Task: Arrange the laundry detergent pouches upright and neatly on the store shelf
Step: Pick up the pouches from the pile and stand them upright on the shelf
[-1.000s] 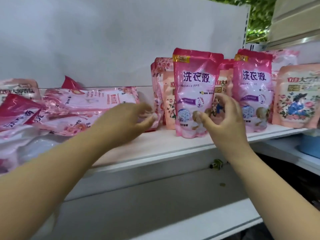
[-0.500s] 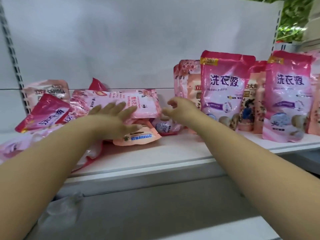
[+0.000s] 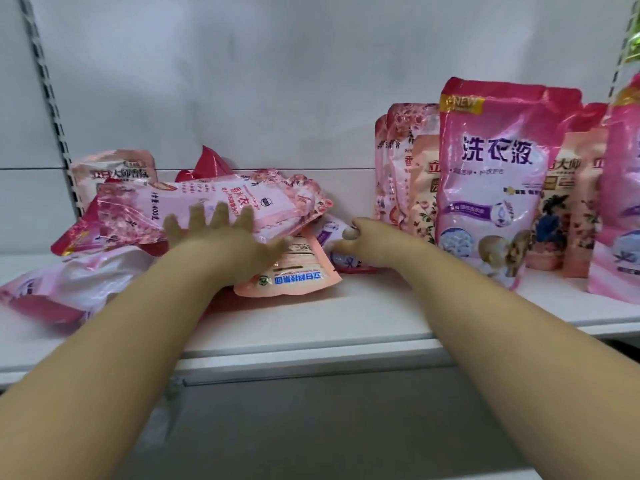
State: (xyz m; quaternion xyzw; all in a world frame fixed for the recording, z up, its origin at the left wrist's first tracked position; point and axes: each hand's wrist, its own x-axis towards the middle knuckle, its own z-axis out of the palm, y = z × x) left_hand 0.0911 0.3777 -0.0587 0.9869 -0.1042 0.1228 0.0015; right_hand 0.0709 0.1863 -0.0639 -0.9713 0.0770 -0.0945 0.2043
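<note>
Several pink detergent pouches lie in a heap on the left of the white shelf (image 3: 346, 323). On top of it a pink floral pouch (image 3: 221, 199) lies flat. My left hand (image 3: 225, 233) rests on its near edge with fingers spread. Under it an orange pouch (image 3: 298, 275) lies upside down, and a purple-white pouch (image 3: 329, 230) lies beside that. My right hand (image 3: 367, 237) hovers at this pouch, fingers loosely curled, with nothing plainly in its grip. A tall pink pouch (image 3: 491, 174) stands upright to the right.
Floral pouches (image 3: 401, 161) stand behind the tall one, and another pink pouch (image 3: 620, 202) stands at the right edge. A white-pink pouch (image 3: 69, 285) lies at the far left. A slotted rail (image 3: 48, 98) runs up the grey back panel.
Both hands have left the upright pouches and moved left to the heap. The left hand has spread over the floral pouch, and the view has shifted left.
</note>
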